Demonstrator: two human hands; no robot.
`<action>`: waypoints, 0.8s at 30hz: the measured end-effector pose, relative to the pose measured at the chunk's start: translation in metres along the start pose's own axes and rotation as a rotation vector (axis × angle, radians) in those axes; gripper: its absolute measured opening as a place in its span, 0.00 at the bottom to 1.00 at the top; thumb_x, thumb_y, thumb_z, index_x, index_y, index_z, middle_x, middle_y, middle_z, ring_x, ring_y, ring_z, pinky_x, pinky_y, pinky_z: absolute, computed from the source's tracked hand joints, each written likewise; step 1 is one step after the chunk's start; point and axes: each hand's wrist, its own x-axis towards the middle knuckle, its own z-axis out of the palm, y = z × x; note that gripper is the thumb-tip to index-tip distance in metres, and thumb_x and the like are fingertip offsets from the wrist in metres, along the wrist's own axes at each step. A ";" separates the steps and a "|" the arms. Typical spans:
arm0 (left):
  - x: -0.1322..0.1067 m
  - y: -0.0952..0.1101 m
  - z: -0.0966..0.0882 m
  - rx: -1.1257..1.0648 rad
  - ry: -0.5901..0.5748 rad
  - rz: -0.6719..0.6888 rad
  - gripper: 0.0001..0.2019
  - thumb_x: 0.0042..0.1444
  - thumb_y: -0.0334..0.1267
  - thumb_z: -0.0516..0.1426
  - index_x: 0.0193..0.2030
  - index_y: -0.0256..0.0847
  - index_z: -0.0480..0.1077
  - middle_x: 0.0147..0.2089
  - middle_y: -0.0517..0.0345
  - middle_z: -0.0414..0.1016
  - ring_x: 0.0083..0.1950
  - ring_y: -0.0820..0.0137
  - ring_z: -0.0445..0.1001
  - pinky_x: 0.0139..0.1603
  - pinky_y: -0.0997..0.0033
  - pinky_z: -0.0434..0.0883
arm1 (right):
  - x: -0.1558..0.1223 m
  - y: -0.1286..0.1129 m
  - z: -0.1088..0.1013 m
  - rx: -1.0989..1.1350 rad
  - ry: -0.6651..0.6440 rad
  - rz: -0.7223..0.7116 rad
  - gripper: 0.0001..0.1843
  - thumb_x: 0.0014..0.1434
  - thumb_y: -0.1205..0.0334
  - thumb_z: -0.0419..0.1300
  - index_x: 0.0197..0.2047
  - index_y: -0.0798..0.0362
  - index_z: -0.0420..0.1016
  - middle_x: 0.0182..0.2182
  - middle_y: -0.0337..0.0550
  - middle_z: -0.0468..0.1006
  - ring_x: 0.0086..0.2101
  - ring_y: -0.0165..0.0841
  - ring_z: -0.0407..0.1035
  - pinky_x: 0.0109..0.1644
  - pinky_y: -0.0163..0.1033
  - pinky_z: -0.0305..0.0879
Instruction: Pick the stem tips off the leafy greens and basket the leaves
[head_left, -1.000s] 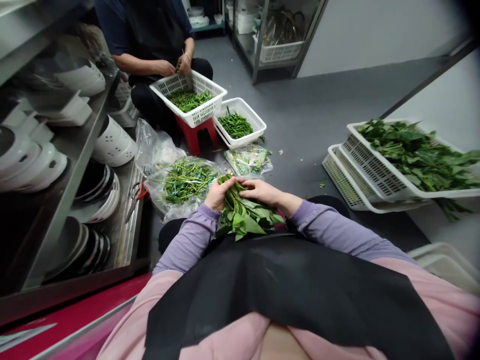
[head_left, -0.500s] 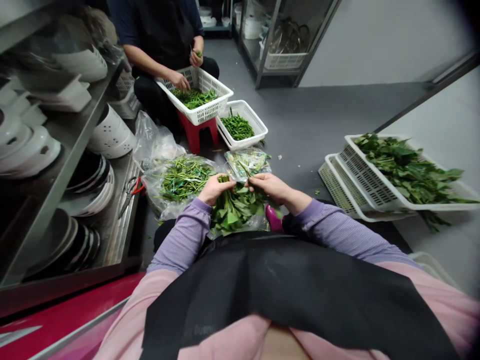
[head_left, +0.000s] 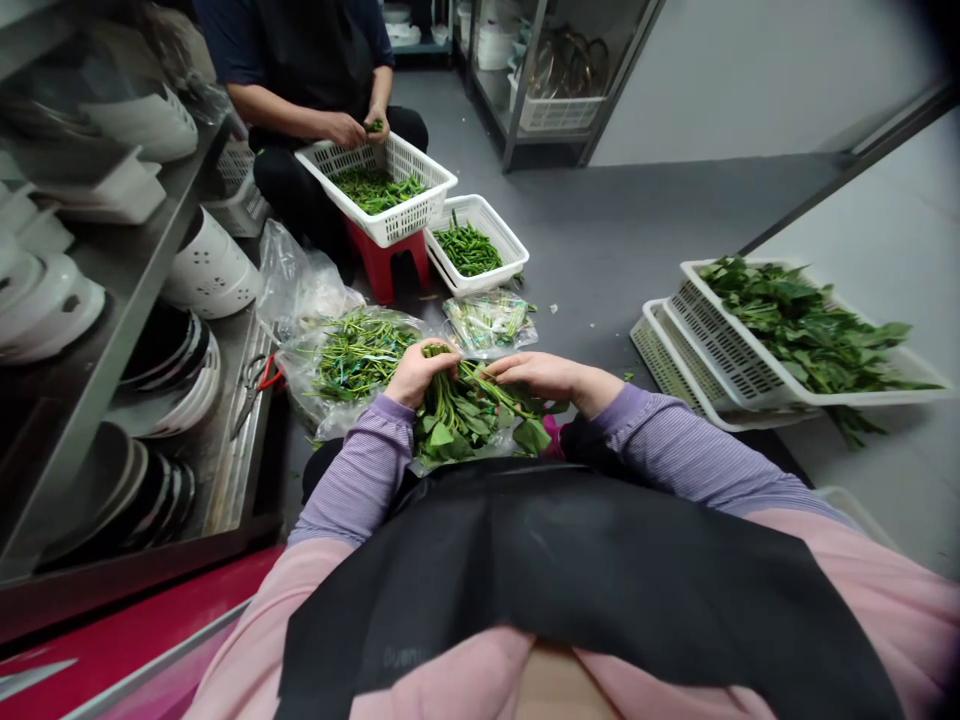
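Left hand: curled and clamped on a loose bunch of long green stems with broad leaves; left hand (head_left: 421,374), bunch (head_left: 450,430).
Right hand: fingers at the bunch's right-hand stems, right hand (head_left: 551,378); can't tell if they are gripping or only touching.
Bunch position: in front of the black apron (head_left: 555,570), between both hands, stem ends up at the left hand, leaves hanging toward the apron.
Left of bunch: spread clear plastic bag piled with thin green stems (head_left: 360,355), just beside the left hand.
Beyond hands: flat clear plastic packet with pale green stalks (head_left: 491,322), on the grey floor (head_left: 592,220).
Right side: white slotted plastic basket of leafy greens (head_left: 765,375), tilted on other white baskets, well apart from the right hand; some leaves hang below its rim.
Co-worker: seated person, both hands above a white slotted basket of small green pieces (head_left: 405,222), which sits on a red plastic stool (head_left: 386,265).
Beside stool: white rectangular tub of green pods (head_left: 514,252).
Left shelf: metal, stacked white and black dishes (head_left: 161,495); red-handled scissors (head_left: 255,390) near its edge.
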 end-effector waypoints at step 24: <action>-0.003 -0.002 0.003 -0.081 0.084 0.061 0.11 0.41 0.40 0.63 0.27 0.37 0.69 0.22 0.60 0.72 0.23 0.73 0.69 0.29 0.72 0.67 | -0.018 0.018 0.029 -1.216 0.516 -0.513 0.17 0.58 0.52 0.51 0.38 0.54 0.75 0.35 0.47 0.75 0.36 0.35 0.64 0.40 0.38 0.55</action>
